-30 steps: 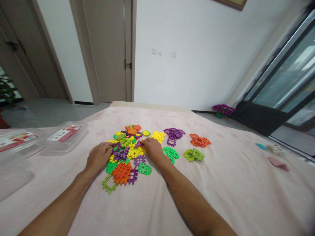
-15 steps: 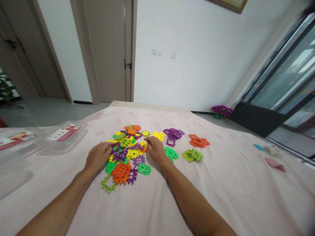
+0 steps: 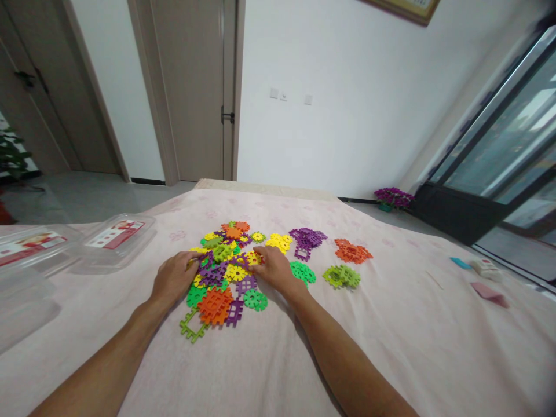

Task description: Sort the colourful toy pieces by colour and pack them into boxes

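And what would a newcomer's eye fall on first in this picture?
Probably the bright mixed pile of toothed pieces, lying between the left hand and the right hand. Next, the purple cluster and orange cluster, to its right. Then the clear containers at far left.

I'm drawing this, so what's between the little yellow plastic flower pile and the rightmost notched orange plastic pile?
In the head view, a pile of notched purple plastic pieces lies between them.

One head-worn camera looks forward and down over the pink cloth (image 3: 434, 347).
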Demonstrator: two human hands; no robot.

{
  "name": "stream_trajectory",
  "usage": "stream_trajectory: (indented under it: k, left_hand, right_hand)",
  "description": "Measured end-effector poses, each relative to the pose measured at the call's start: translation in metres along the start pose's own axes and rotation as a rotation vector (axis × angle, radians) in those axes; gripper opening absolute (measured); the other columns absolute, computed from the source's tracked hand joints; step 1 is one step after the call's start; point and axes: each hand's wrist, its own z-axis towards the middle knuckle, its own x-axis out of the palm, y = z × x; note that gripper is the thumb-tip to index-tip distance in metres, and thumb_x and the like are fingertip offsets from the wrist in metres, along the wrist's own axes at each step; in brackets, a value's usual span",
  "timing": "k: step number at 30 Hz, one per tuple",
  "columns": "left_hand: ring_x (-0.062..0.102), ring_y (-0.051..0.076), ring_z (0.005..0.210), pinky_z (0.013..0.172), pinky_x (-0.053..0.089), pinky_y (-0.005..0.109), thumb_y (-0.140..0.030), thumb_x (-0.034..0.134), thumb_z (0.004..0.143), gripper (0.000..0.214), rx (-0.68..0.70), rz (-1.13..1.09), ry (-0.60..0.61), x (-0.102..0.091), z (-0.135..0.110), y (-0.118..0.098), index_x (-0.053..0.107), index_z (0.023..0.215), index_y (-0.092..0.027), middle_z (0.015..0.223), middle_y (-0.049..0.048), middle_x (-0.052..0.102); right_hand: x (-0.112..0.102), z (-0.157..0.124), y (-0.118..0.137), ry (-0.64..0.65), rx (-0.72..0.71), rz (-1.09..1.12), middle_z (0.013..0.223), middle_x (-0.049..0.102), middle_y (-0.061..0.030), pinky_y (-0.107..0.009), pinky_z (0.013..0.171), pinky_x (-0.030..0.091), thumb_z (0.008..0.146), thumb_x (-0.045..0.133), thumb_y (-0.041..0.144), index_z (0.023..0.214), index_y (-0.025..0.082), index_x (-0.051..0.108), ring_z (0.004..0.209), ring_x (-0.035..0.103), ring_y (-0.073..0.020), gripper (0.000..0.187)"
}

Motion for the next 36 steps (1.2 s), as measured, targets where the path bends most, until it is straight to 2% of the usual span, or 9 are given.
stream_trajectory:
  k: [3,6,10,13,18,20,24,27,36]
  left_hand:
    - [0.064,0.023,0.117,0.098,0.047,0.033,-0.037,0.040,0.093,0.042,0.000,-0.004,0.002,0.000,0.000,0.000,0.073,0.118,-0.026,0.127,0.0030,0.072]
    - [0.064,0.023,0.118,0.098,0.047,0.035,-0.037,0.039,0.094,0.044,-0.006,0.002,0.011,0.000,0.000,0.000,0.072,0.120,-0.026,0.128,0.0035,0.071]
    - [0.064,0.023,0.118,0.098,0.047,0.035,-0.037,0.040,0.094,0.043,-0.002,-0.002,0.012,0.000,0.000,0.000,0.072,0.120,-0.026,0.128,0.0041,0.071]
    - [0.064,0.023,0.118,0.098,0.047,0.034,-0.037,0.040,0.093,0.042,0.004,-0.002,0.002,0.001,0.000,0.001,0.073,0.119,-0.026,0.127,0.0038,0.071]
    - [0.064,0.023,0.119,0.098,0.047,0.034,-0.037,0.039,0.094,0.044,0.008,0.001,0.011,0.000,0.000,0.000,0.073,0.120,-0.026,0.128,0.0039,0.071]
    - [0.063,0.023,0.119,0.099,0.047,0.034,-0.037,0.039,0.094,0.044,0.014,0.000,0.014,0.000,0.000,0.001,0.073,0.120,-0.027,0.128,0.0037,0.071]
    - [0.063,0.023,0.119,0.099,0.047,0.033,-0.037,0.038,0.095,0.045,0.015,0.005,0.019,0.000,0.000,0.000,0.073,0.122,-0.027,0.129,0.0038,0.071]
    - [0.063,0.022,0.119,0.098,0.047,0.032,-0.037,0.039,0.095,0.044,0.008,0.013,0.022,-0.002,-0.001,-0.001,0.073,0.122,-0.027,0.128,0.0034,0.071]
    - [0.063,0.023,0.119,0.099,0.046,0.033,-0.037,0.040,0.095,0.044,0.010,0.006,0.024,-0.003,-0.001,-0.003,0.072,0.123,-0.027,0.130,0.0037,0.070]
  right_hand:
    - [0.002,0.001,-0.003,-0.028,-0.009,0.135,0.115,0.068,-0.0070,-0.030,0.088,0.045,0.084,0.073,0.027,0.126,0.023,0.067,0.102,0.061,-0.0213,0.043]
    - [0.004,0.003,-0.005,-0.032,-0.021,0.236,0.099,0.069,-0.0032,-0.029,0.081,0.045,0.084,0.069,0.019,0.119,0.022,0.070,0.089,0.061,-0.0186,0.035]
    - [0.005,0.005,-0.009,-0.079,0.000,0.356,0.074,0.059,0.0029,-0.027,0.069,0.041,0.086,0.065,0.021,0.118,0.022,0.067,0.071,0.055,-0.0157,0.032]
    - [0.006,0.007,-0.011,-0.092,0.050,0.582,0.067,0.049,0.0066,-0.025,0.061,0.038,0.087,0.062,0.025,0.115,0.022,0.062,0.062,0.048,-0.0132,0.029]
    - [0.010,0.003,-0.002,0.234,0.023,0.912,0.067,0.050,0.0075,-0.023,0.056,0.038,0.084,0.065,0.027,0.105,0.021,0.059,0.058,0.046,-0.0110,0.023]
    - [0.011,-0.002,0.004,0.283,-0.019,0.831,0.075,0.057,0.0042,-0.024,0.061,0.041,0.080,0.071,0.024,0.099,0.021,0.063,0.066,0.052,-0.0119,0.020]
    - [0.010,-0.010,0.008,0.060,-0.047,0.501,0.095,0.062,0.0008,-0.027,0.077,0.044,0.072,0.081,0.018,0.106,0.023,0.070,0.084,0.056,-0.0144,0.036]
    - [0.009,-0.012,0.009,0.030,0.007,0.416,0.098,0.062,0.0009,-0.026,0.074,0.044,0.074,0.082,0.021,0.112,0.024,0.069,0.083,0.056,-0.0141,0.040]
    - [0.007,-0.016,0.025,0.054,-0.038,0.239,0.090,0.060,0.0023,-0.025,0.066,0.036,0.071,0.084,0.025,0.092,0.022,0.065,0.079,0.052,-0.0137,0.028]
